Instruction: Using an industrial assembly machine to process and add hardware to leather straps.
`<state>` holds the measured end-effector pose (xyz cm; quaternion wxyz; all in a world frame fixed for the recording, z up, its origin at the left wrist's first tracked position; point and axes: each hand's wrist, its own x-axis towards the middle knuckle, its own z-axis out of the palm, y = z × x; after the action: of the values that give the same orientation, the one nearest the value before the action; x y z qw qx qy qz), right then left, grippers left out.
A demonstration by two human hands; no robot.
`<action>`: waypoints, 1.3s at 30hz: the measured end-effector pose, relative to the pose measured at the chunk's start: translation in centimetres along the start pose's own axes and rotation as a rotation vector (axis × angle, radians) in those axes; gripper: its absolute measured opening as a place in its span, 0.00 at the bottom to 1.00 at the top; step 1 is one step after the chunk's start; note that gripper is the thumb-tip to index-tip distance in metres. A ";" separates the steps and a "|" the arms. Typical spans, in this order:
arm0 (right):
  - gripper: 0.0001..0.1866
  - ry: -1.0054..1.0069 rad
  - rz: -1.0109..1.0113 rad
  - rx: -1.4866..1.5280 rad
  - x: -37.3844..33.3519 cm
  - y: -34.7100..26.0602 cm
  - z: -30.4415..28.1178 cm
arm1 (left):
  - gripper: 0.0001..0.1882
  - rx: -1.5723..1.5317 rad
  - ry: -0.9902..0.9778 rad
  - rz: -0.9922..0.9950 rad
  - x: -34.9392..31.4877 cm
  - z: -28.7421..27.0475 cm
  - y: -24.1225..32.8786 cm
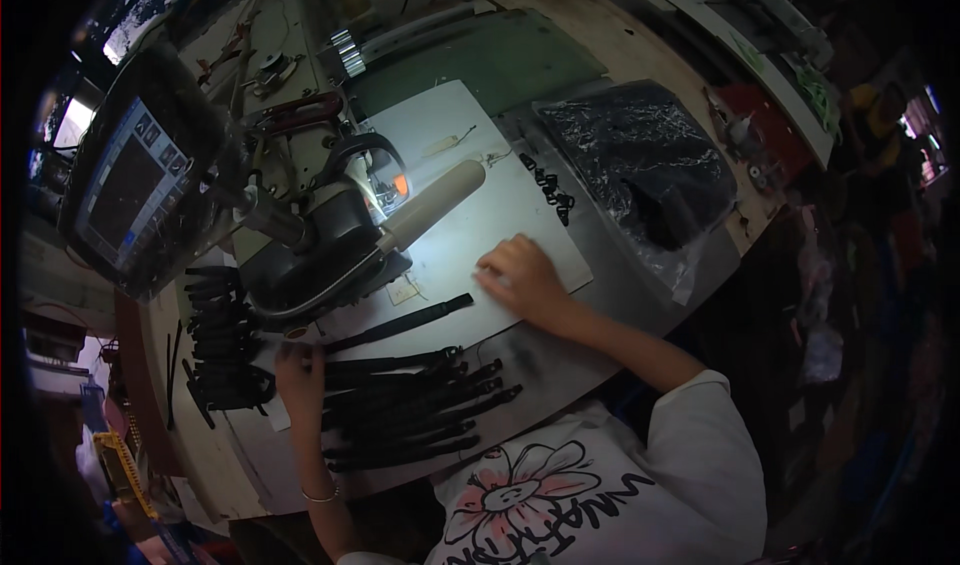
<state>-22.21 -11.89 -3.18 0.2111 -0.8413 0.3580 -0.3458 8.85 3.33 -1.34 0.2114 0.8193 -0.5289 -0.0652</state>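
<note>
Head: sewing machine (325,250) beside straps (400,405)

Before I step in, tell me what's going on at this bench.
A person is working bare-handed beside a machine with a lit work area. The left hand is at the left end of a black strap; its grip isn't clear. The right hand is over the white sheet, its fingers bent. More black straps lie bunched nearer the person.

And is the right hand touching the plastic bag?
No, the right hand is over the white sheet, with a visible gap from the plastic bag.
</note>
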 end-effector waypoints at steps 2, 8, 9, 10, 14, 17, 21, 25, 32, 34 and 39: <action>0.09 0.108 0.110 -0.132 1.4 3.2 -2.8 | 0.09 0.015 0.040 0.029 0.1 -0.2 0.1; 0.08 0.156 0.146 -0.136 3.5 10.7 -5.2 | 0.10 -0.132 0.039 -0.054 -0.4 -0.8 3.8; 0.07 0.146 0.178 -0.079 3.8 10.7 -5.4 | 0.09 -0.160 0.045 0.008 -0.5 -0.6 4.3; 0.07 0.205 0.270 0.051 4.1 9.9 -5.4 | 0.08 -0.222 0.028 0.034 -0.8 -0.4 5.1; 0.09 -0.048 0.607 0.731 4.5 5.9 -6.1 | 0.06 -0.404 -0.159 0.120 -1.2 0.5 9.5; 0.10 -0.224 0.684 1.071 3.7 3.0 -5.0 | 0.06 -0.541 -0.291 0.228 -0.8 1.8 13.5; 0.11 -0.294 0.711 1.238 2.5 0.3 -3.0 | 0.11 -0.846 -0.420 0.115 -0.4 5.0 16.2; 0.11 -0.298 0.727 1.277 1.6 -0.9 -1.0 | 0.12 -0.991 -0.554 -0.017 0.4 5.8 16.7; 0.12 -0.290 0.762 1.496 1.3 -1.6 -0.1 | 0.09 -1.186 -0.527 -0.107 0.6 6.2 16.1; 0.12 -0.291 0.754 1.532 1.3 -1.7 -0.1 | 0.09 -1.234 -0.518 -0.124 0.5 6.3 16.0; 0.11 -0.273 0.759 1.494 1.8 -2.3 -1.1 | 0.08 -1.007 -0.439 -0.058 0.7 5.8 15.3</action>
<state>-21.04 -11.85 -0.24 0.8544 -0.3381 0.2649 -0.2926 -5.62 -4.24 -0.14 0.4602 0.5982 -0.4410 -0.4856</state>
